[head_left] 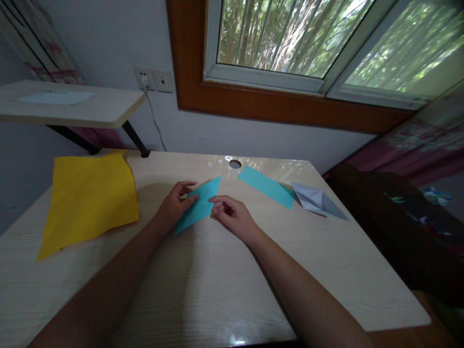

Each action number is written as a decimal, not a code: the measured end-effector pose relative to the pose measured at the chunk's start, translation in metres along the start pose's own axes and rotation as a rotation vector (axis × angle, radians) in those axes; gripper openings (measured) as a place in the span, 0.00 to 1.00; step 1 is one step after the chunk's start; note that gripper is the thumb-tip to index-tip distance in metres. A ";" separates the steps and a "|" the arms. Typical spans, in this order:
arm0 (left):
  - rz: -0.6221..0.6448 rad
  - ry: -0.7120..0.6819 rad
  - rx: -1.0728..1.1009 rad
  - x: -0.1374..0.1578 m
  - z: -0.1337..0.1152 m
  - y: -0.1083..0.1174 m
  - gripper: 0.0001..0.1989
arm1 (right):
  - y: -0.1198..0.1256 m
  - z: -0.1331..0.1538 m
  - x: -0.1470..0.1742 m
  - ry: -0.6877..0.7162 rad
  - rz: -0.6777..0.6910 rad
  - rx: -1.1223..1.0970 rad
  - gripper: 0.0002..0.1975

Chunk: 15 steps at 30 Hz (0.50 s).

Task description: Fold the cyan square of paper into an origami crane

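A folded sheet of turquoise paper (200, 205), with pointed corners at its top and bottom, is in front of me at the middle of the desk. My left hand (177, 203) grips its left edge, the thumb lying over the front and the fingers partly behind it. At the paper's right edge is my right hand (230, 212), its index fingertip touching or almost touching the sheet. The right fingers are loosely curled, with a gap between index finger and thumb, and nothing shows between them.
A turquoise paper strip (266, 186) lies farther right, its end against a folded white paper plane (315, 199). On the left is a large yellow sheet (92, 198). A raised shelf (119, 107) stands behind it. The desk (326, 270) has a cable hole (235, 164) near the wall.
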<state>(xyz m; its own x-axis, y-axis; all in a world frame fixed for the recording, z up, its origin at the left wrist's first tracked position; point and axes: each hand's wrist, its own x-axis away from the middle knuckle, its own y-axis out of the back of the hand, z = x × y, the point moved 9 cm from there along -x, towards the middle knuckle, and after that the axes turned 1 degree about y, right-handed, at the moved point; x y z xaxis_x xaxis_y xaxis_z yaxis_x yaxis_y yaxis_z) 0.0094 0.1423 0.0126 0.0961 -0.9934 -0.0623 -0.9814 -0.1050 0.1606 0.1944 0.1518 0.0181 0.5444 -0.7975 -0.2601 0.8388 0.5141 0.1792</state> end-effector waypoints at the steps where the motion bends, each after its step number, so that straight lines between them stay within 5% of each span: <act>1: 0.007 -0.004 -0.007 0.001 0.000 -0.001 0.25 | 0.000 0.002 0.000 0.013 0.007 0.027 0.14; 10: 0.045 0.002 0.015 0.003 0.002 -0.006 0.26 | -0.008 0.011 -0.002 0.123 0.142 0.156 0.13; 15: 0.106 0.000 0.129 0.005 -0.002 -0.011 0.30 | 0.012 0.014 -0.006 0.122 -0.063 0.200 0.09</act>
<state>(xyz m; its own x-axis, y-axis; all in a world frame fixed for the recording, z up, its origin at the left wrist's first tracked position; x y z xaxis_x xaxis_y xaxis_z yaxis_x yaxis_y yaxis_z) 0.0215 0.1384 0.0126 -0.0094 -0.9986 -0.0520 -0.9992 0.0073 0.0387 0.2013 0.1583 0.0347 0.4984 -0.7758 -0.3870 0.8591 0.3820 0.3406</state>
